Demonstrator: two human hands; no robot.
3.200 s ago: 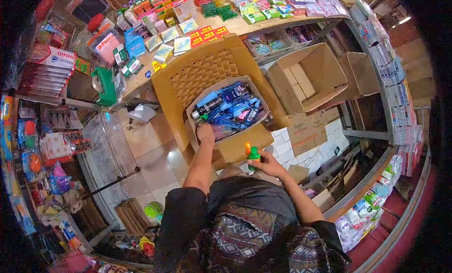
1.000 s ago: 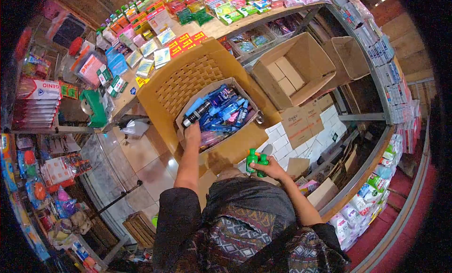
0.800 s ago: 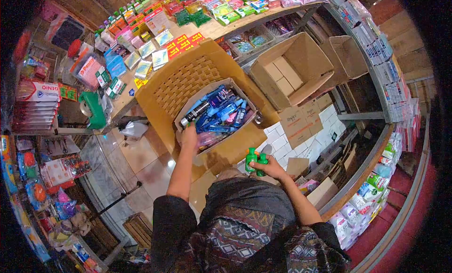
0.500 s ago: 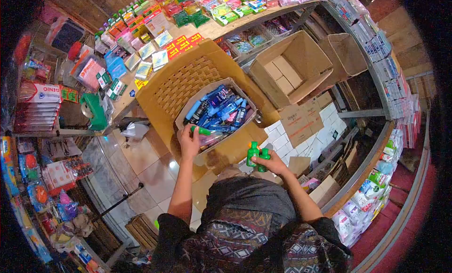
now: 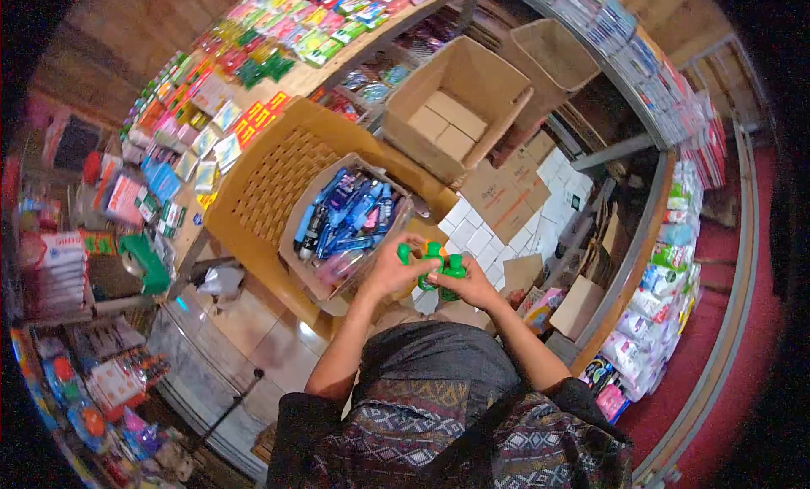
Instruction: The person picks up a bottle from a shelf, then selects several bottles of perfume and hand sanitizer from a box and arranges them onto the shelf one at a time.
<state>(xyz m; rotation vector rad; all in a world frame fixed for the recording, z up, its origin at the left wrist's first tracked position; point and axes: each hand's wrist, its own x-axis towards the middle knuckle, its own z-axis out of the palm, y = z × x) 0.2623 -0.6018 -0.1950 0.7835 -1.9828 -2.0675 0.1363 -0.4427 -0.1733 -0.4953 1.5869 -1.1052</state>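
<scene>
Both of my hands are close together in front of my body, to the right of the box of bottles. My left hand (image 5: 395,270) has its fingers closed round a small green bottle (image 5: 404,253). My right hand (image 5: 474,286) grips green bottles (image 5: 454,266) with green caps, and its fingers nearly meet those of my left hand. A cardboard box (image 5: 297,267) on a woven brown chair (image 5: 253,181) holds several blue and dark bottles (image 5: 346,210), with a pinkish pack at its near end.
An open cardboard box (image 5: 456,105) stands beyond the chair, with another behind it. A counter (image 5: 333,67) with packets curves along the back. Shelf goods line the left, and hanging packs (image 5: 650,320) line the right. A green tape dispenser (image 5: 148,265) sits at the left.
My left hand has moved right, away from the box, with its green bottle, and is now beside my right hand. The view has shifted, so the surroundings appear further left.
</scene>
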